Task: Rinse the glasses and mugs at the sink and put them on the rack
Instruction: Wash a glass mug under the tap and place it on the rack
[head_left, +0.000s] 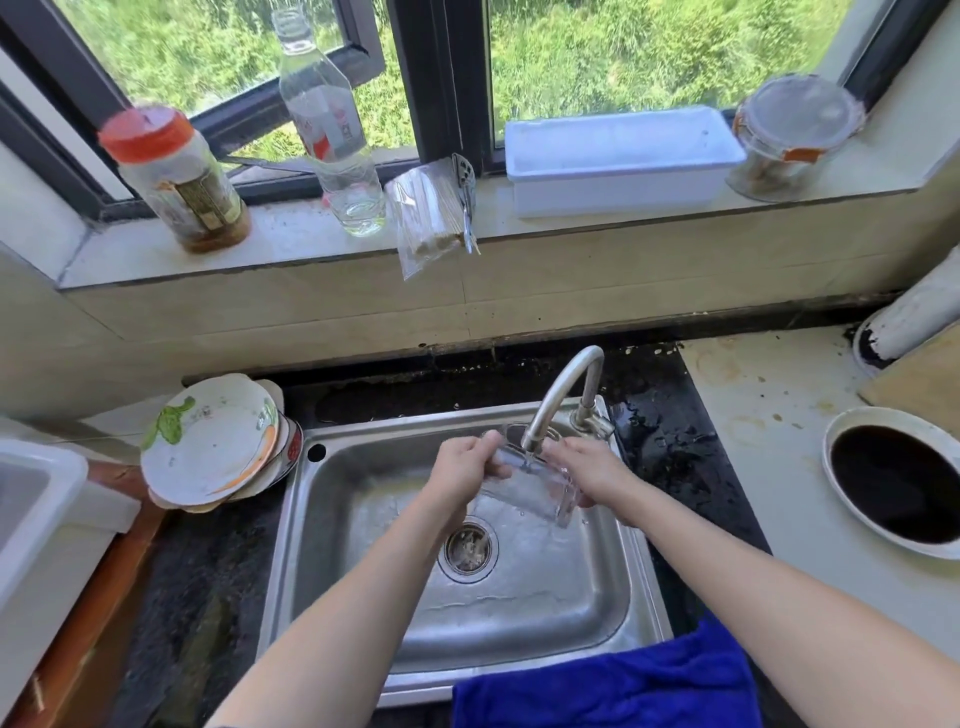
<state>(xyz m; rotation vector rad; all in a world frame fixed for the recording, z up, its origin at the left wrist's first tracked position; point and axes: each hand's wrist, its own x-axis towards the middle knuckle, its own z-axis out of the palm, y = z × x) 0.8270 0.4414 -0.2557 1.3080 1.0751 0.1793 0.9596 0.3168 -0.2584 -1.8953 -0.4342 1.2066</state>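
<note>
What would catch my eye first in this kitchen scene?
Most likely the middle of the view: the left hand and right hand hold a clear glass tilted under the tap, over the steel sink. Next comes the bright blue cloth draped over the sink's near edge, then the tilted stack of plates left of the sink.

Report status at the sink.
Both on the glass: left grip, right grip. Tilted under the running tap, over the sink. Nothing in the way.

Bright window (623, 57) daylight, curved wide-angle edges
</note>
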